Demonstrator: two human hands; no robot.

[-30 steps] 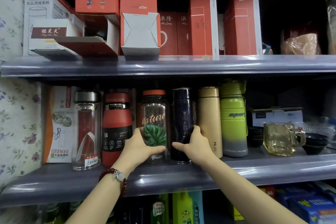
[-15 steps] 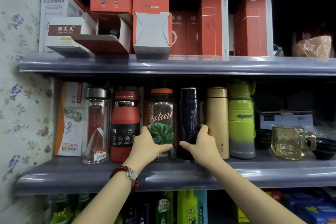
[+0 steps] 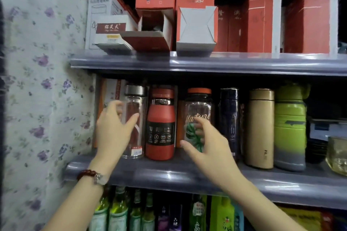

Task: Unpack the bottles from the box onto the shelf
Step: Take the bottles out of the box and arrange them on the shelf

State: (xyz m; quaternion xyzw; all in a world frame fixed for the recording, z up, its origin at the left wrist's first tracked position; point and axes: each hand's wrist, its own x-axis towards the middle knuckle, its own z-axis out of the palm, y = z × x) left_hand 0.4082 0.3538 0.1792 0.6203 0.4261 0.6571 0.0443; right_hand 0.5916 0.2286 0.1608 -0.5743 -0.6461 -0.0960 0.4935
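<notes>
Several bottles stand in a row on the middle grey shelf [image 3: 187, 176]: a clear glass bottle with a silver lid [image 3: 136, 116], a red bottle [image 3: 161, 124], a clear "Nature" bottle with an orange lid [image 3: 199, 107], a dark blue flask [image 3: 229, 118], a gold flask [image 3: 261, 127] and a green flask [image 3: 290, 129]. My left hand [image 3: 114, 129] is spread open in front of the silver-lidded bottle. My right hand [image 3: 208, 146] hovers open before the Nature bottle, just right of the red one. Neither hand grips anything.
The upper shelf [image 3: 206, 63] carries red and white cartons, one opened red box [image 3: 150, 30] lying with its flap out. Floral wallpaper [image 3: 43, 99] borders the left side. A glass mug [image 3: 338, 155] sits far right. Drink bottles [image 3: 120, 212] fill the shelf below.
Both hands let go of the Nature and dark blue bottles and moved left. The left hand now fronts the silver-lidded bottle, the right the Nature bottle. The view shifted left and closer.
</notes>
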